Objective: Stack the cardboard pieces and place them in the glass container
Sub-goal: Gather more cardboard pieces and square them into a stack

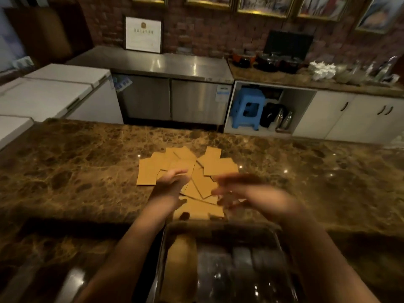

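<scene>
Several tan cardboard pieces lie scattered and overlapping on the brown marble counter. A glass container sits at the near edge between my forearms, with a strip of cardboard visible through its left side. My left hand hovers over the pile's left part, palm turned inward, fingers apart and holding nothing. My right hand is blurred over the pile's right part, fingers spread; I cannot make out anything in it.
Beyond the counter stand white chest freezers on the left, a steel cabinet in the middle and white cupboards on the right. A blue stool sits in an open niche.
</scene>
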`<act>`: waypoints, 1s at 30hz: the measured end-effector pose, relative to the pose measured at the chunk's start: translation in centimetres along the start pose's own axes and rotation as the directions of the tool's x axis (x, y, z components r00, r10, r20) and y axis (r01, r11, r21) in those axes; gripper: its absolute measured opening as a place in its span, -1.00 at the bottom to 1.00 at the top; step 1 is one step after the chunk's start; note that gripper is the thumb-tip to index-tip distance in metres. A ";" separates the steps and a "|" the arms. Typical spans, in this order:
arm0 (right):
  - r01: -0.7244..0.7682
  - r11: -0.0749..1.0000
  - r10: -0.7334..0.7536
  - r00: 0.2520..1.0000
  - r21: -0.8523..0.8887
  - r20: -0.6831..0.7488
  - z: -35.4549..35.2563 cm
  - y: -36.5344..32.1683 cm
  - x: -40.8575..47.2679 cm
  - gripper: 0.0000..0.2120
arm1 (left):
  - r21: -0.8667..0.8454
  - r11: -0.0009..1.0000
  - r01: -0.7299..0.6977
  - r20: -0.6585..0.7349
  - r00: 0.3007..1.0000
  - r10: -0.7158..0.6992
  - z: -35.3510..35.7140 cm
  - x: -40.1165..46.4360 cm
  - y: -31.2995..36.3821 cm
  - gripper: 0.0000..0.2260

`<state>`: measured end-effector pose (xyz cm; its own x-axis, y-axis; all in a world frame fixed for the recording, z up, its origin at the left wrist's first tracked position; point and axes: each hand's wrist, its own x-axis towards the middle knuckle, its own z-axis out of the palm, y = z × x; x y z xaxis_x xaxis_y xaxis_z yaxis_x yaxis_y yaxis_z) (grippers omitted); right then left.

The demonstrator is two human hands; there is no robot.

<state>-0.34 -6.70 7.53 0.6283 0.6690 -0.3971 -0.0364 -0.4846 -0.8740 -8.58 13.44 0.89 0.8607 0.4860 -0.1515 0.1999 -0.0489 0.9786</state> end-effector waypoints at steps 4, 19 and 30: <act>-0.004 0.999 -0.012 0.945 -0.047 -0.328 -5.6 0.9 6.3 -0.63 | 0.174 0.985 -0.005 0.125 0.992 -0.017 3.8 4.6 1.4 -0.86; -0.076 0.524 -0.038 0.993 -0.848 -0.112 -6.6 6.4 21.6 -0.22 | 0.703 0.680 0.209 -0.046 0.967 -0.249 9.1 11.8 -2.6 -0.59; 0.035 0.962 -0.108 0.960 -0.270 -0.260 -10.1 3.6 18.0 -0.87 | 0.153 0.972 0.177 -0.213 0.967 -0.142 6.6 12.3 1.0 -0.74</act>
<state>18.70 -2.07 0.06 0.8085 0.5482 -0.2137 0.1973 -0.5948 -0.7793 5.28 13.58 -0.88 0.7039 0.6627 -0.2556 0.4181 -0.0956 0.9034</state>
